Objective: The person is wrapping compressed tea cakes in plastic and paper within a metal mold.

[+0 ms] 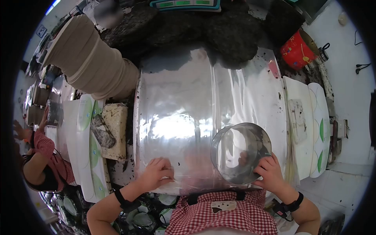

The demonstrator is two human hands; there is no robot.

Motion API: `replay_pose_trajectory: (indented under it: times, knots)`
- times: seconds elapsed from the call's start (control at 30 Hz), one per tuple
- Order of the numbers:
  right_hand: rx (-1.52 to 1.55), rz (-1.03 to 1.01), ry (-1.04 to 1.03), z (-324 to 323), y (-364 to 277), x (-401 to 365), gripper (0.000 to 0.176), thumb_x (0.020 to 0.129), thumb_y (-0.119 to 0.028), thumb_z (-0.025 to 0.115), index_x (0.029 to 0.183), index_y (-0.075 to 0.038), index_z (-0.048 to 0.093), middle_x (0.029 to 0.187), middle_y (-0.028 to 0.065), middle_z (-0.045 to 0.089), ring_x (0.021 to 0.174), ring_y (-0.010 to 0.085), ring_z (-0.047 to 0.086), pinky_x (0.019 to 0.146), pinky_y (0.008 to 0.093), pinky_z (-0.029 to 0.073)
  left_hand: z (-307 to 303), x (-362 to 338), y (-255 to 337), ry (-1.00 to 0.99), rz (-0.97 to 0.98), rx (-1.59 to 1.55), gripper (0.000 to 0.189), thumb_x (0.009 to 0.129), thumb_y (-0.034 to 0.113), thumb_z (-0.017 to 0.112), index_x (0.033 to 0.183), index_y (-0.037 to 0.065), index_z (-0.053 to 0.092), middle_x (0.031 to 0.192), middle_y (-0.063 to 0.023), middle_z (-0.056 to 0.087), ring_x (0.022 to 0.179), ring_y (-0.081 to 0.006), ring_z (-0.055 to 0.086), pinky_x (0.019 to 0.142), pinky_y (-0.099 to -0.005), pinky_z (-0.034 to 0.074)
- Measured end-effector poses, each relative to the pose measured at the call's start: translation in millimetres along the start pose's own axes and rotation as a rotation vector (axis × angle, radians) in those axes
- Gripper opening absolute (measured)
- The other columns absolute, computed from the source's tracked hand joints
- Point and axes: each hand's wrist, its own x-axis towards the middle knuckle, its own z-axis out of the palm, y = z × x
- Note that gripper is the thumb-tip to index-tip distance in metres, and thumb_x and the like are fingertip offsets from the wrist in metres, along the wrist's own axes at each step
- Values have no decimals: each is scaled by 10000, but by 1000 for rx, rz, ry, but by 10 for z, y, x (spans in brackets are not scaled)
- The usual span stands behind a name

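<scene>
Steel ring point(241, 152) leans against right hand point(270, 176), apparently gripped.

No legible text or labels

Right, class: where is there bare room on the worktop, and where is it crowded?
Bare: the shiny film-covered worktop between the dark crumbly heap and the left hand, and beyond the round metal ring in the right hand. Crowded: the left edge, with the beige stack and white trays.
</scene>
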Motion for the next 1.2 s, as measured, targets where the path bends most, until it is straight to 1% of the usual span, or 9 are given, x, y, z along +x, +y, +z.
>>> replay_pose_trajectory:
  times: [0.23,0.3,0.5,0.67,0.83,0.9,0.97,1.1,1.2]
  knots:
    - [133,-109,120,-159,-144,-173,438,503,-320,844,825,-118,626,862,33,540,943,253,567,918,494,465,91,43,142,-88,141,74,115,856,161,684,943,89,664,968,-93,670,909,-300,658,761,-390,529]
    - [248,-109,194,-243,-486,-179,436,514,-334,840,822,-116,623,848,32,538,922,253,567,883,476,479,-195,416,288,-123,-303,152,122,882,200,640,934,90,640,881,-116,656,870,-332,646,794,-408,519]
    - [211,-428,93,182,-885,51,354,686,-384,804,821,-108,629,827,32,527,881,255,555,943,456,473,-1461,655,1455,633,329,393,99,768,59,711,813,62,622,787,-62,619,756,-275,629,643,-386,481]
    - [-267,-249,480,269,-313,762,510,826,-446,692,1139,-44,658,1183,151,594,1189,326,520,1095,546,370,-808,257,1563,117,371,416,78,780,128,650,857,115,661,875,6,638,781,-194,642,704,-345,512]
    - [458,-658,-324,257,-430,-717,499,987,-274,496,1424,-35,458,1488,99,456,1375,236,439,1192,419,299,46,-183,519,-58,213,450,138,808,173,621,938,135,651,897,-5,622,814,-195,641,755,-336,511]
    - [186,-742,-138,-163,-383,-524,545,964,-338,549,1404,-24,472,1509,99,430,1397,231,413,1196,389,284,100,-146,390,-56,159,461,165,820,195,636,976,141,648,893,-16,622,825,-207,644,753,-349,513]
    - [-32,-87,-302,151,-67,-551,618,939,-423,577,1407,-33,472,1536,90,400,1419,233,385,1198,415,268,-18,-53,503,-151,-129,250,325,825,280,697,1098,121,620,980,-41,657,918,-254,650,805,-382,514]
    - [-82,-294,-52,-401,66,120,660,878,-412,669,1440,-139,458,1519,73,431,1423,245,384,1179,516,266,-1296,123,723,501,-70,643,821,687,242,834,1393,34,471,1416,-198,512,1304,-391,483,1108,-483,354]
    - [-177,-216,373,-1083,542,1419,633,849,-196,684,1432,-112,454,1466,119,468,1371,327,422,1146,503,315,-2881,265,268,1257,52,1267,622,957,223,596,1498,37,352,1496,-201,426,1405,-381,369,1182,-477,250]
